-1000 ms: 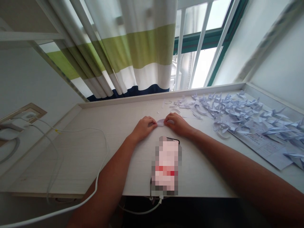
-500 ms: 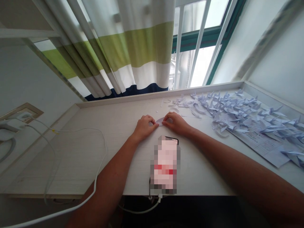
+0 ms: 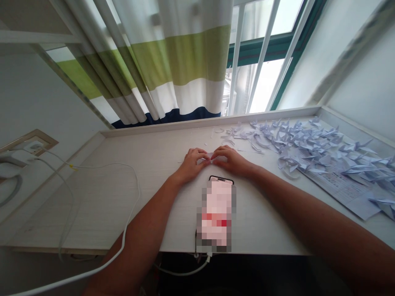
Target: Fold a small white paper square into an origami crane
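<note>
My forearms point(image 3: 151, 224) slant inward from either side; my left grip point(image 3: 194, 162) and right grip point(image 3: 228, 159) nearly meet at the thumbs, each pinched narrow on a small white paper piece point(image 3: 210, 155) between them, over the pale surface point(image 3: 148, 197); a phone point(image 3: 216, 209) lies just nearer me; folded paper shapes point(image 3: 308, 142) crowd the right side; a white cable point(image 3: 89, 272) loops on the left; beyond the far edge hangs a striped curtain point(image 3: 197, 57), beside a barred window point(image 3: 267, 84).
</note>
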Available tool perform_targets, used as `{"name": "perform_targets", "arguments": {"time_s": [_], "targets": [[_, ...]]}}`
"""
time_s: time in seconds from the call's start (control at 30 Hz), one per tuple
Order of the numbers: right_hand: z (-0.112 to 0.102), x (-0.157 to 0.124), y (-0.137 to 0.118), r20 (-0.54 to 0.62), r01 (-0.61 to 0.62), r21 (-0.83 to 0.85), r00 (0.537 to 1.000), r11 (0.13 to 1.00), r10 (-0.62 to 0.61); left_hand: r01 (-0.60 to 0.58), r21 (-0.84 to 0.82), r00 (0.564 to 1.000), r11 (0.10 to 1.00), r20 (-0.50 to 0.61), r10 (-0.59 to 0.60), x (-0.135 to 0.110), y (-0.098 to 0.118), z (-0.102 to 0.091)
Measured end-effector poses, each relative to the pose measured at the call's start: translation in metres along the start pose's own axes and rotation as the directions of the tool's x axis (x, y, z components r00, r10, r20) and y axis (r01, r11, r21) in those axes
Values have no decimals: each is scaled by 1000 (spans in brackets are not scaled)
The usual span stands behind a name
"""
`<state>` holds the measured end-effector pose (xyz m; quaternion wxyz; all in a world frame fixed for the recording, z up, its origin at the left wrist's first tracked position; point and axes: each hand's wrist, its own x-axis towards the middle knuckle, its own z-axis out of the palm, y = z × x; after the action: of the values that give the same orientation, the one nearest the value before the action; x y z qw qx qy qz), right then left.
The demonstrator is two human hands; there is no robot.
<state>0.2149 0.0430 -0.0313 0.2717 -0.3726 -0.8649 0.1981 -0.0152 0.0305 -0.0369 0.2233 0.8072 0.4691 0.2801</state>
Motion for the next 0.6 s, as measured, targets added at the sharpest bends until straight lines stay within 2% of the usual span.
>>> {"name": "perform_targets", "arguments": {"time_s": [0.1, 0.27, 0.37, 0.6], "targets": [[1, 0, 2, 25, 18, -35, 1000, 999, -18, -43, 42, 999, 998, 26, 42, -2, 1, -2], [-1, 0, -4, 53, 56, -123, 997, 991, -49, -144, 220, 989, 965, 78, 129, -3, 7, -10], [-2, 0, -7, 65, 66, -141, 996, 988, -57, -146, 262, 987, 954, 99, 124, -2, 10, -12], [7, 0, 0, 30, 51, -44, 998, 998, -49, -21, 68, 997, 997, 79, 16, -2, 0, -9]]}}
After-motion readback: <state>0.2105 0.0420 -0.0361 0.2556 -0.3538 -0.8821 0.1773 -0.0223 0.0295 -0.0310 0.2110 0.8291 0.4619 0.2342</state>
